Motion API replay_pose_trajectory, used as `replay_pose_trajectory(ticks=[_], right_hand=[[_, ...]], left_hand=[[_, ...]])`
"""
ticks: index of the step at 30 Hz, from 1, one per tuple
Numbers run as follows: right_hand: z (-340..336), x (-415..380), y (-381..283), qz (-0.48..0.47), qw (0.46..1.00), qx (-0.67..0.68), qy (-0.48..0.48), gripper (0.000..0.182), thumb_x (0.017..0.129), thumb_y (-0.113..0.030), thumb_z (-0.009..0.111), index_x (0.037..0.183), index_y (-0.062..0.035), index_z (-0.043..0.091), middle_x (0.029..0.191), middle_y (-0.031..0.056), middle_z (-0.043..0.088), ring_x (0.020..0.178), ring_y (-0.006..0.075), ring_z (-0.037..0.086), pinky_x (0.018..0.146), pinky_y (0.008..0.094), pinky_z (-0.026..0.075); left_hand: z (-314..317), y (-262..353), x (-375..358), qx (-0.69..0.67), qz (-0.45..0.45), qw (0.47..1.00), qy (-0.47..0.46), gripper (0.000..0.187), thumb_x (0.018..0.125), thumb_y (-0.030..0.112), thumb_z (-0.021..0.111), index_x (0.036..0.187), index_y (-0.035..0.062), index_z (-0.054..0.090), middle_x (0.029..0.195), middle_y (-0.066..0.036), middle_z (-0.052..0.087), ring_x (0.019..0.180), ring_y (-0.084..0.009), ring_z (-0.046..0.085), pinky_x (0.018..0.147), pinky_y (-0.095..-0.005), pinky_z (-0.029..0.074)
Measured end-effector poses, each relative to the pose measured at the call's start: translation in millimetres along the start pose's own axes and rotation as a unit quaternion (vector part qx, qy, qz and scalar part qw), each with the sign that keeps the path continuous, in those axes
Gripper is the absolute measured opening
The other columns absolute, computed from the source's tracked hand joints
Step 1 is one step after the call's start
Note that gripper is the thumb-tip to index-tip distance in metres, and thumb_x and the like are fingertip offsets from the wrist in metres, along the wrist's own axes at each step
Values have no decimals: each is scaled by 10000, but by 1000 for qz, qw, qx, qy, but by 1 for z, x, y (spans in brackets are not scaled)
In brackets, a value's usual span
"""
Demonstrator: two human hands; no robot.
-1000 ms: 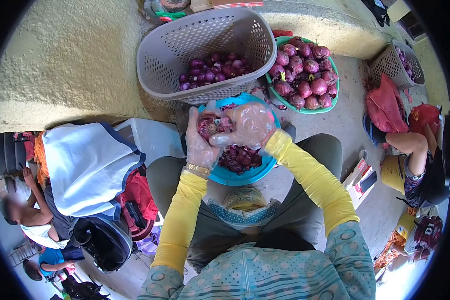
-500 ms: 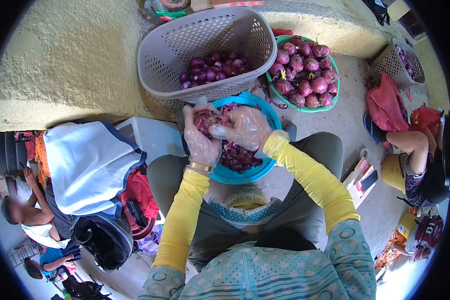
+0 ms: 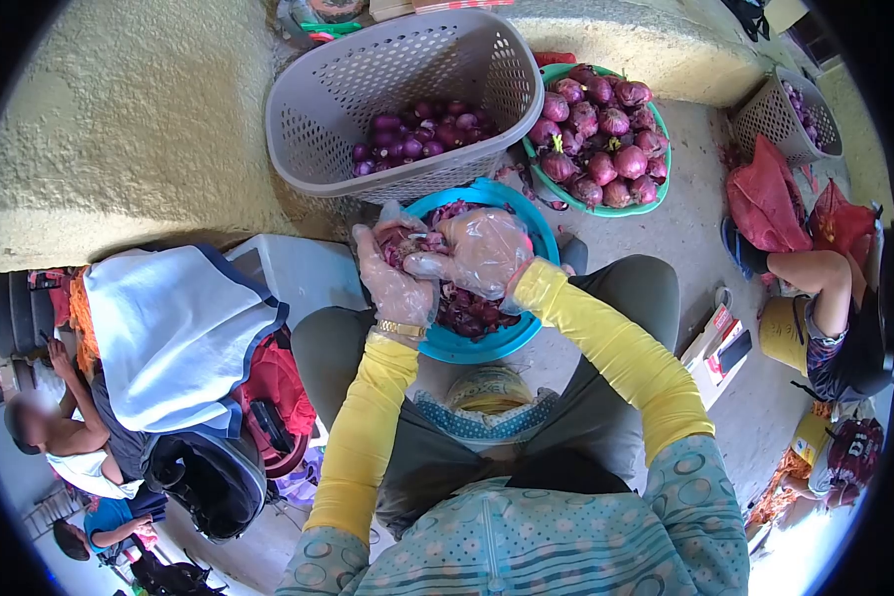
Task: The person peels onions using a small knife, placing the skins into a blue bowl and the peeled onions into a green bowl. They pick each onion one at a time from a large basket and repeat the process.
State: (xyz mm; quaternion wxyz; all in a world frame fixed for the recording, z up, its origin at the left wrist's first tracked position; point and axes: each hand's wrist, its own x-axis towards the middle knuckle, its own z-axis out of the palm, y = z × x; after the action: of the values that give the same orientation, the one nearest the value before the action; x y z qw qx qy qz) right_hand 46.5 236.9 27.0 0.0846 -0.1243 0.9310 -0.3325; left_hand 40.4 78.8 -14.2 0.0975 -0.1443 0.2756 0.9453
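Note:
My left hand (image 3: 395,278), in a clear plastic glove, is closed around a red onion (image 3: 399,244) with ragged skin. My gloved right hand (image 3: 489,250) has curled fingers, with its thumb at the onion's side; whatever lies inside the fingers is hidden. Both hands are over a blue basin (image 3: 507,345) of loose purple onion skins (image 3: 470,314). Just beyond stands a grey perforated basket (image 3: 313,124) with peeled onions (image 3: 417,142) in it. To its right, a green basin (image 3: 618,212) is heaped with unpeeled red onions (image 3: 606,134).
A patterned bucket (image 3: 487,422) sits between my knees. White cloth (image 3: 184,318) covers things at left, beside a pale box (image 3: 308,273). At right are a carton with a phone (image 3: 733,350), a red mesh sack (image 3: 765,204) and seated people. Other people are at far left.
My right hand has shifted slightly left across the onion, and my left hand has tilted a little. More torn skin shows on the onion. The view has moved slightly.

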Motion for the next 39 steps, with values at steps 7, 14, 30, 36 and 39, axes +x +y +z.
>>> replay_pose_trajectory(ticks=[7,14,30,36,39], right_hand=[[10,-4,-3,36,991,125,4,646,899,-695,560,888,-81,758,778,194,698,753,403,679,722,490,523],[-29,5,13,-2,997,74,22,643,821,-731,633,916,-109,769,761,185,699,752,393,691,730,488,534],[21,-3,-3,-3,998,36,47,600,864,-649,637,844,-56,724,725,216,664,691,423,649,665,512,505],[1,-3,-8,27,993,110,39,620,888,-663,600,844,-62,746,719,230,652,693,432,640,658,515,497],[-7,-4,-10,24,995,95,27,628,884,-666,607,836,-54,742,717,231,649,690,432,636,654,509,498]], left_hand=[[14,-8,-2,65,143,981,111,563,1059,571,394,1054,57,623,953,-111,642,893,-244,609,828,-412,537],[32,20,-1,33,-69,997,-25,504,1029,493,542,1134,13,651,1085,-133,676,1071,-280,629,962,-427,526],[6,-10,1,128,144,976,103,617,1052,616,360,1022,52,608,999,-129,653,928,-277,620,876,-421,533],[6,-2,-3,4,27,997,67,649,1022,658,410,1151,53,608,1078,-112,649,998,-265,630,937,-427,531],[-2,0,-3,-16,-32,999,-39,645,1018,650,435,1157,46,615,1112,-114,653,1032,-272,632,955,-438,533]])
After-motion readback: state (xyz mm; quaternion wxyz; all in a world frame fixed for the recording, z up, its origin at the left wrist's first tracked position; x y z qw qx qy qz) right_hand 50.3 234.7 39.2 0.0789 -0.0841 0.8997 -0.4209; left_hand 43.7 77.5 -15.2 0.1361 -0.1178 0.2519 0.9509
